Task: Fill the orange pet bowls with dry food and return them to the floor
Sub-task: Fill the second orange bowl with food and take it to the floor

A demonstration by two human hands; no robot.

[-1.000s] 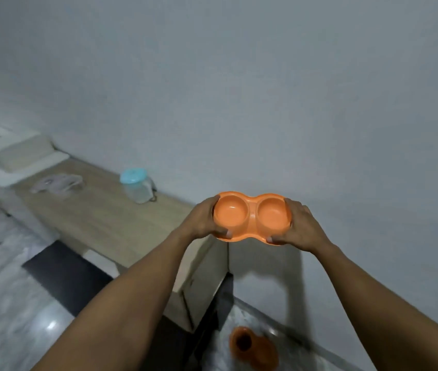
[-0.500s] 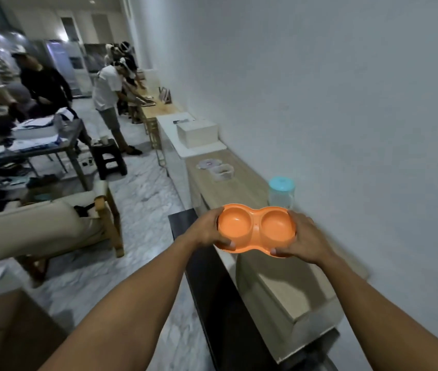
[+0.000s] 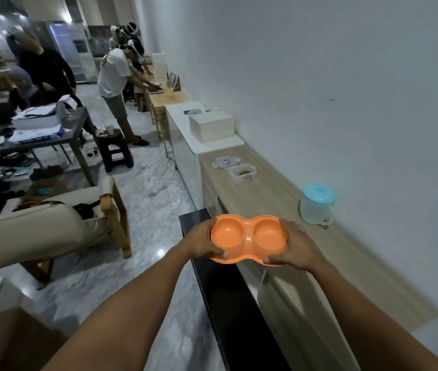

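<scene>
An orange double pet bowl (image 3: 248, 237) with two empty round wells is held level in the air over the near edge of a long wooden counter (image 3: 274, 199). My left hand (image 3: 201, 241) grips its left end and my right hand (image 3: 296, 247) grips its right end. Farther along the counter stands a small open clear tub (image 3: 242, 174) with brown dry food in it, its lid (image 3: 225, 162) lying just behind. A clear jar with a teal lid (image 3: 317, 203) stands by the wall.
A black panel (image 3: 228, 298) runs along the counter's front. A beige armchair (image 3: 51, 226) stands to the left on the marble floor. A white cabinet with a box (image 3: 211, 124) follows the counter. Several people stand at tables farther back.
My view has swung left from the wall and counter end to look down the whole room. The bowl stays gripped in both hands, now lower and nearer the counter top.
</scene>
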